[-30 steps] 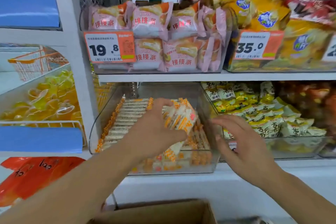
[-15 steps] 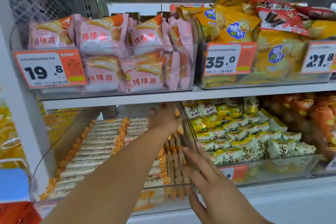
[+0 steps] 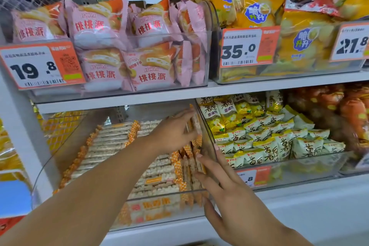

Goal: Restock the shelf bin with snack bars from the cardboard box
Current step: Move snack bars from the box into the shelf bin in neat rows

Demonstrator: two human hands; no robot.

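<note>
A clear plastic shelf bin (image 3: 65, 152) on the lower shelf holds rows of white snack bars (image 3: 111, 142) with orange ends. My left hand (image 3: 173, 132) reaches deep into the bin's right side and holds a bunch of bars upright against the right wall. My right hand (image 3: 221, 183) is at the bin's front right corner, its straight fingers pressing against standing bars there. The cardboard box is out of view.
Pink cake packs (image 3: 99, 46) fill the bin above, behind a 19.8 price tag (image 3: 40, 66). Yellow chip bags (image 3: 259, 26) sit upper right. Green-white snack packs (image 3: 279, 142) fill the neighbouring bin on the right. The white shelf edge (image 3: 299, 205) runs below.
My left hand carried the bunch of bars from the bin's front to its back right side. My right hand moved in to the front right corner. The view came closer and the box dropped out of sight.
</note>
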